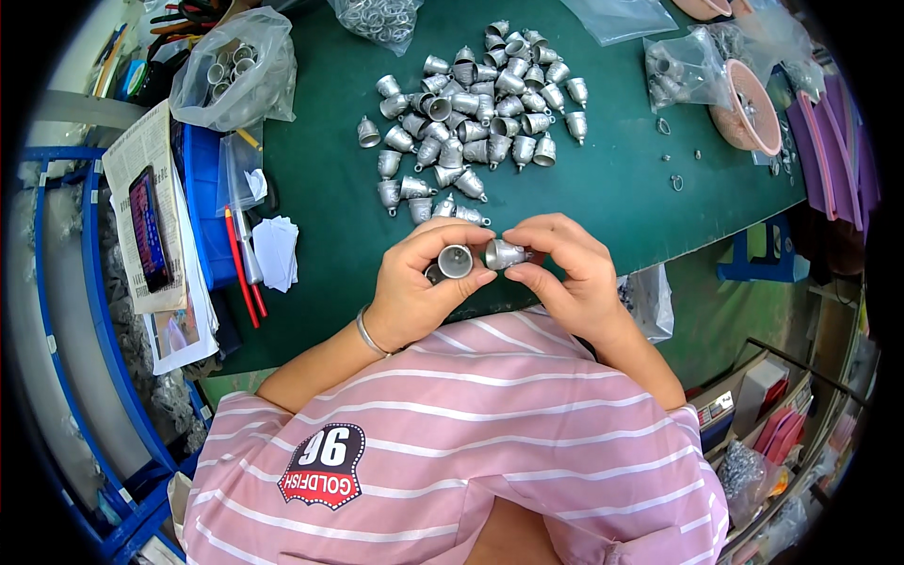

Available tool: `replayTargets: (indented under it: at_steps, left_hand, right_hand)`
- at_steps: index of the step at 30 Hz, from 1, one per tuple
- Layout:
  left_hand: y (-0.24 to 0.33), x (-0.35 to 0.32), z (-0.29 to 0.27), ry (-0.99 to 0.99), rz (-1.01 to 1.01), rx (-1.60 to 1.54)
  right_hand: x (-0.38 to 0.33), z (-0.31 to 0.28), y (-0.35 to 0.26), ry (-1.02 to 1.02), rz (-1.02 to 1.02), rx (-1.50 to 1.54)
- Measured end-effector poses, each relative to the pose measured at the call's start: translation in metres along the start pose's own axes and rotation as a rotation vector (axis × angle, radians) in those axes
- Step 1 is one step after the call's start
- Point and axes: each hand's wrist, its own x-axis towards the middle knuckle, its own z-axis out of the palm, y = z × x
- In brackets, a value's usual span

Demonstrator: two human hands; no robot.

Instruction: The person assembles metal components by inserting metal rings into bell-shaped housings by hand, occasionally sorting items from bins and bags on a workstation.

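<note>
Small silver metal bells [471, 104] with a loop on top lie in a loose heap on the green table [320, 264]. At the table's near edge my left hand [414, 282] is closed around a bell [456, 262], its hollow mouth facing up; part of another dark round piece shows just beside it under my fingers. My right hand [572, 268] pinches a second bell [505, 253] between thumb and fingers, its mouth turned toward my left hand. The two bells are close together. My left wrist wears a silver bangle [369, 331].
A clear bag of metal cups [235, 75] stands at the far left. Red pens [242, 268] and white paper slips [276, 252] lie at the left, near a phone [148, 229] on newspaper. A pink basket [749, 108] and small rings [676, 182] are at the right.
</note>
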Motion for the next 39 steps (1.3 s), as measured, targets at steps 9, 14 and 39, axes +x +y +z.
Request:
replayTargets:
  at_steps: [9, 14, 39]
  left_hand:
    - [0.008, -0.001, 0.0, 0.013, 0.155, 0.076]
    - [0.019, 0.021, 0.007, -0.026, 0.561, 0.353]
    - [-0.006, 0.042, -0.007, 0.078, -0.004, 0.017]
  right_hand:
    - [-0.008, 0.015, 0.019, 0.006, 0.131, 0.528]
    - [-0.005, 0.029, 0.01, -0.096, 0.674, 1.549]
    - [-0.079, -0.067, 0.049, 0.745, 0.202, -0.166]
